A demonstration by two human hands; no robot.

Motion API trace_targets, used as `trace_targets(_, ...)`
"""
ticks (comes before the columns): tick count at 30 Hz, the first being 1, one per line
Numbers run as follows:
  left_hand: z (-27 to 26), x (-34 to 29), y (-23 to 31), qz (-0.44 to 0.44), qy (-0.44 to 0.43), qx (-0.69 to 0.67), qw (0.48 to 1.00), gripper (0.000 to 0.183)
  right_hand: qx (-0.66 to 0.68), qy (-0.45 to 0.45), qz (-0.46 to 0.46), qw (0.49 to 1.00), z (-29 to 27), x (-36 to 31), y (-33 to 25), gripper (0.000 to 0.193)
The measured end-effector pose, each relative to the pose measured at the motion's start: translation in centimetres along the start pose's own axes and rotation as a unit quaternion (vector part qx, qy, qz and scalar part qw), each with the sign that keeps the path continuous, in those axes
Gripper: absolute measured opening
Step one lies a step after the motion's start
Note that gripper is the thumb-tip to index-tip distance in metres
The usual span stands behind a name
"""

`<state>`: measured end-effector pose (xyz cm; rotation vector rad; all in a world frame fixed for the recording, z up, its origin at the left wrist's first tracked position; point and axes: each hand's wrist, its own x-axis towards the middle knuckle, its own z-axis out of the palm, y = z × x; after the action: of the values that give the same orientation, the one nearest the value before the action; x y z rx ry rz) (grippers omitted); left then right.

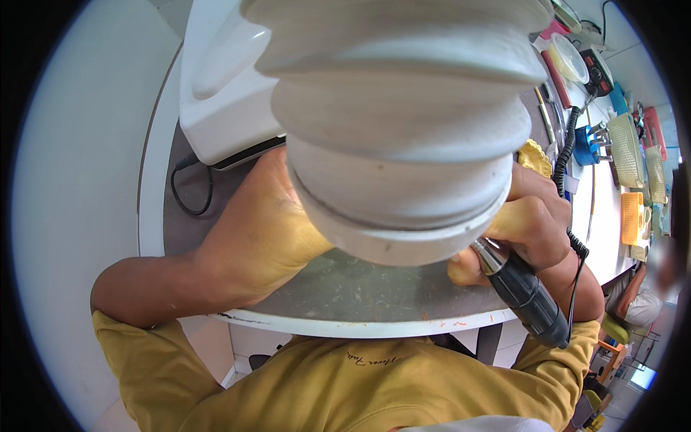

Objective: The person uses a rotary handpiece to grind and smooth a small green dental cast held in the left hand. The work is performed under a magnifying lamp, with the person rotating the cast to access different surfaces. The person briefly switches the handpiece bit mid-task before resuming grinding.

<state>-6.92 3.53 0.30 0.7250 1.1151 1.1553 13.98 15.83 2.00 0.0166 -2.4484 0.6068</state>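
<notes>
A black rotary handpiece (529, 295) with a metal collar is gripped by my right hand (531, 225), its rear end tilted toward me. Its front end is out of sight behind a wide ribbed whitish hose (403, 151) that hangs over the middle of the bench. My left hand (284, 227) reaches under that hose from the left, and its fingers are hidden there. What the left hand holds, if anything, does not show. A coiled black cord (578, 245) runs beside my right wrist. The hands are above a grey work surface (374, 291) with a white edge.
A white machine (227, 108) with a black cable (209, 194) stands at the left. Along the right lie slim tools (543, 115), a yellow scalloped piece (534, 156), a blue holder (586, 146), a cream basket (625, 151) and an orange basket (633, 218). Another person (640, 302) sits at the far right.
</notes>
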Motion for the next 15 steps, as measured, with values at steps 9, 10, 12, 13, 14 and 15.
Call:
trace_targets(9, -0.09, 0.03, -0.26, 0.009, 0.009, 0.037, 0.999, 0.036, 0.021, 0.018, -0.017, 0.999, 0.70, 0.25, 0.23, 0.033)
trace_targets(10, -0.08, 0.05, -0.27, 0.014, 0.008, 0.040, 0.999, 0.036, 0.019, 0.020, -0.013, 1.000, 0.70, 0.19, 0.21, 0.033)
trace_targets(12, -0.07, 0.05, -0.32, 0.012, 0.005, 0.040, 0.999, 0.036, 0.014, 0.021, 0.000, 1.000, 0.59, 0.04, 0.05, 0.033)
trace_targets(13, -0.07, -0.01, -0.36, 0.004, 0.005, 0.038, 0.999, 0.036, 0.015, 0.020, 0.003, 1.000, 0.56, 0.02, 0.04, 0.033)
trace_targets(14, -0.08, -0.02, -0.36, 0.000, 0.004, 0.036, 0.999, 0.036, 0.021, 0.014, -0.001, 1.000, 0.43, 0.12, -0.01, 0.033)
trace_targets(15, -0.07, -0.04, -0.37, -0.004, 0.003, 0.034, 0.999, 0.036, 0.023, 0.013, -0.003, 1.000, 0.43, 0.14, 0.01, 0.033)
